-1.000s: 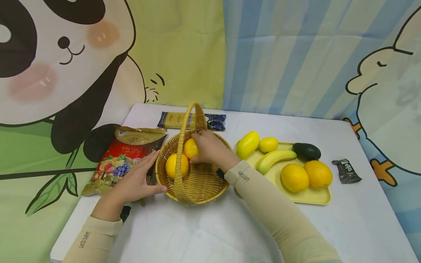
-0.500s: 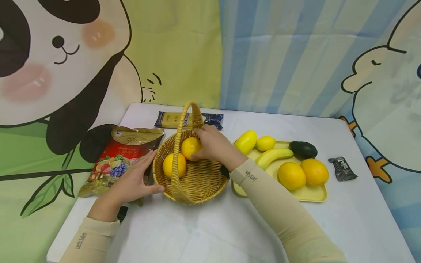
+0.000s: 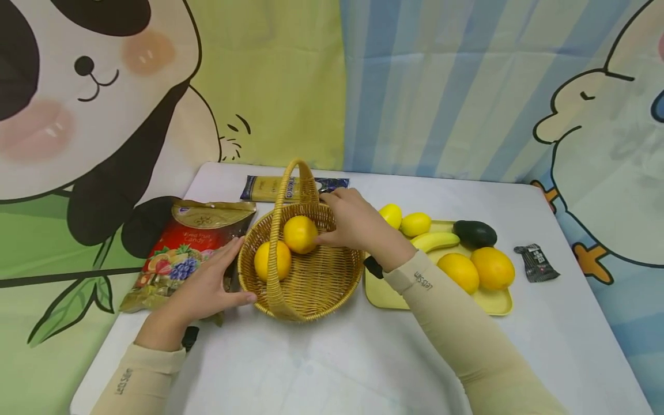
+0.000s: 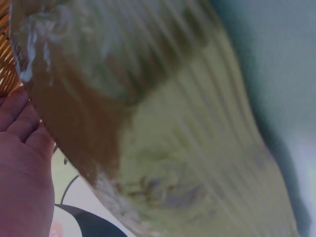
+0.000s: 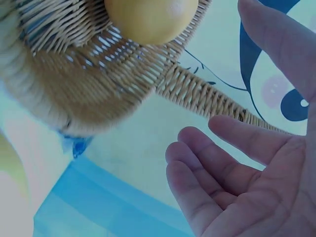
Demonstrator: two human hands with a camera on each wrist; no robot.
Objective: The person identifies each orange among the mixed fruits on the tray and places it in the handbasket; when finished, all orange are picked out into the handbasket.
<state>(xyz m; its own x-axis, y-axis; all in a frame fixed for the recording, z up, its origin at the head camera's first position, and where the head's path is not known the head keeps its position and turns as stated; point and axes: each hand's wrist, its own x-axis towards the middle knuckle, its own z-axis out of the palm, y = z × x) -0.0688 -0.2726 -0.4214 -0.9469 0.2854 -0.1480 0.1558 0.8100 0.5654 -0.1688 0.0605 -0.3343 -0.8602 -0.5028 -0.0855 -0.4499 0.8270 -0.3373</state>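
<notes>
The right hand [image 3: 353, 222] hovers with relaxed, spread fingers over the wicker basket [image 3: 311, 288] on the worktop [image 3: 332, 357], just beside two oranges [image 3: 300, 234] inside it; the left hand [image 3: 207, 288] rests flat, fingers straight, against the basket's left rim

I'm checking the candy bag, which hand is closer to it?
Left. The left hand lies over the candy bag's right edge, beside the basket; the right hand is across the basket.

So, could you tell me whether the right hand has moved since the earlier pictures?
Yes. The right hand has let go of the orange and drawn back rightward toward the basket's rim.
</notes>
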